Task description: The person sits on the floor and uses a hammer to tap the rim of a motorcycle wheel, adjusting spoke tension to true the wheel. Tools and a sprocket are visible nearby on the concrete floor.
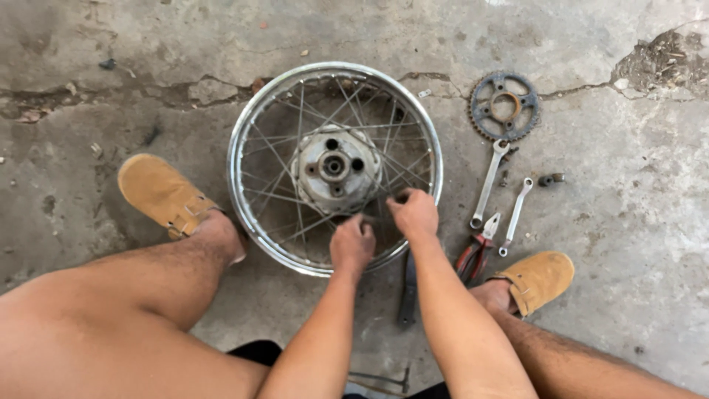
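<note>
A: Two hands work at the spoked wheel (334,166), which lies flat on the concrete floor (628,244) at the centre of the frame. State of each hand?

B: Left hand (352,244): fingers curled narrow over the spokes (281,159) at the lower part of the wheel; whether it pinches one cannot be told. Right hand (414,213): fingertips bunched narrow on the spokes just inside the chrome rim (235,159), lower right.

A: Hub position?

B: Hub (334,168) sits at the wheel's centre, above both hands.

A: Items to the right of the wheel?

B: Sprocket (504,105) at upper right. Below it, a long spanner (489,185), a smaller spanner (515,216), and red-handled pliers (476,247). A dark tool (407,292) lies under the right forearm.

A: Feet?

B: Tan clogs: one (164,193) left of the wheel, one (538,279) at lower right.
</note>
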